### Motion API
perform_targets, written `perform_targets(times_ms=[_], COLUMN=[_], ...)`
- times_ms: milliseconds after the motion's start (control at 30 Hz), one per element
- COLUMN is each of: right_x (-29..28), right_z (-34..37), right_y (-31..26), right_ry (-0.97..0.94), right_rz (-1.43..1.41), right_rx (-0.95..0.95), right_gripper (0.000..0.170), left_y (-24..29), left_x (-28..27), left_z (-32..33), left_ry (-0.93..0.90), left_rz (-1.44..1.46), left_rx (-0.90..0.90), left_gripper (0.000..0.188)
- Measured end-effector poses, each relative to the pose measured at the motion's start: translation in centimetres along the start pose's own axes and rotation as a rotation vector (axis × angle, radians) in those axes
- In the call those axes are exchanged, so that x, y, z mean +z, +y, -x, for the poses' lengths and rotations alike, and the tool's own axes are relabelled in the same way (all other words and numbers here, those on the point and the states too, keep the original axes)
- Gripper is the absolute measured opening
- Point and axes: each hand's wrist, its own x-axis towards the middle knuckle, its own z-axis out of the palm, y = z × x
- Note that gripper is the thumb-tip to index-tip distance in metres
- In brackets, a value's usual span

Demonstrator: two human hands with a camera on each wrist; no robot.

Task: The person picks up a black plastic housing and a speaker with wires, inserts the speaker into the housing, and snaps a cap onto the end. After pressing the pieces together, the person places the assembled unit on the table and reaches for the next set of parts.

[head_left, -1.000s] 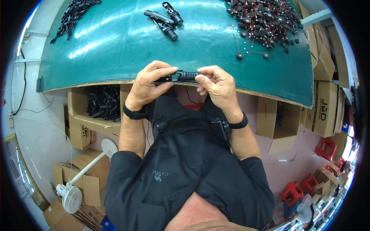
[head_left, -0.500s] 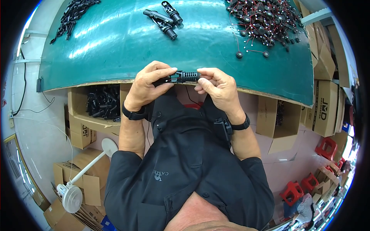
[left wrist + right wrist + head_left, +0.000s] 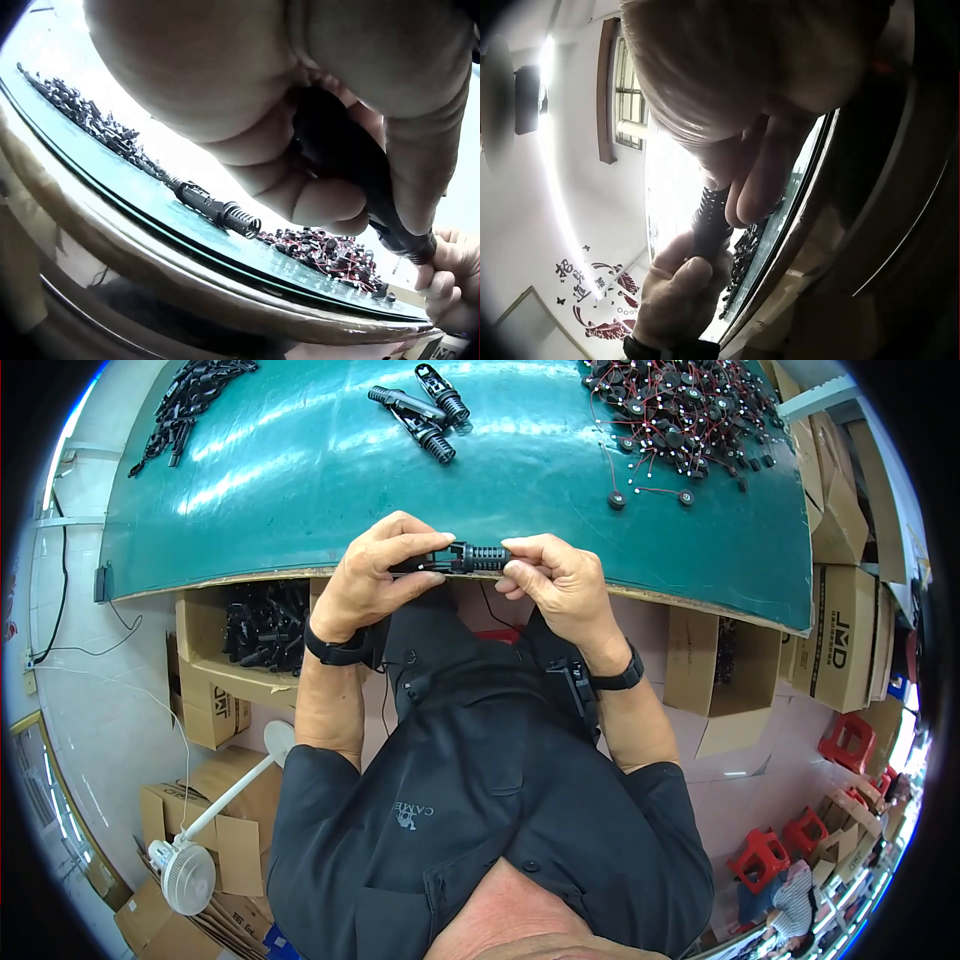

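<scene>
Level between both hands, over the table's near edge, lies a black plastic housing [image 3: 487, 558] with a slotted, ribbed cylindrical end. My left hand [image 3: 375, 575] grips its left part between thumb and fingers. In the left wrist view, the smooth dark body of the housing [image 3: 349, 161] runs under the left fingers. My right hand [image 3: 562, 585] pinches the ribbed end with thumb and forefinger. The right wrist view shows the perforated end [image 3: 711, 214] between the two hands; the fingers hide its tip.
On the green table [image 3: 300, 510] lie several similar black housings [image 3: 425, 415], a pile of small black parts [image 3: 190, 405] at far left, and a heap of round black pieces with red wires [image 3: 685, 410] at right. Cardboard boxes [image 3: 205, 625] [image 3: 715, 690] stand below the near edge.
Both hands and the housing have shifted very slightly left in the head view, and the housing looks a little turned. Both hands have kept hold of it throughout.
</scene>
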Motion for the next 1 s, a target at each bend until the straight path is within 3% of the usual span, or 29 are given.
perform_targets(times_ms=[133,233,300,433,633,733,833,900,933,1000], right_x=[0.2,0.3,0.2,0.1,0.2,0.1,0.4,-0.3,-0.9,-1.6], right_z=[-0.8,-1.1,-1.2,-0.8,-0.7,-1.0,-1.0,-0.8,-0.5,-0.1], right_y=[0.5,0.8,0.7,0.5,0.7,0.6,0.4,0.1,0.0,-0.1], right_ry=[-0.100,0.050,0.037,0.034,0.056,0.051,0.028,0.038,0.069,0.024], right_rz=[0.136,0.199,0.187,0.222,0.283,0.280,0.281,0.285,0.310,0.258], right_rx=[-0.082,-0.100,-0.126,-0.166,-0.231,-0.224,-0.236,-0.245,-0.238,-0.249], right_gripper=[0.032,0.034,0.034,0.032,0.032,0.030,0.029,0.027,0.027,0.027], left_y=[1.9,2.9,2.8,1.8,1.0,0.8,0.4,-0.4,-1.9,-4.0], left_x=[-4.1,-8.6,-11.1,-11.6,-11.0,-11.1,-11.9,-12.8,-13.9,-16.3], left_z=[-1.1,-1.6,-2.7,-6.2,-8.0,-7.5,-5.1,-1.0,2.5,10.9], left_ry=[-0.068,-0.135,-0.219,-0.436,-0.543,-0.516,-0.341,-0.189,-0.093,0.177], left_rz=[-0.167,-0.394,-0.625,-0.744,-0.787,-0.786,-0.675,-0.565,-0.574,-0.456], left_rx=[-0.066,-0.134,-0.165,-0.125,-0.146,-0.130,-0.072,-0.256,-0.221,-0.558], left_gripper=[0.048,0.044,0.038,0.033,0.032,0.033,0.033,0.032,0.037,0.038])
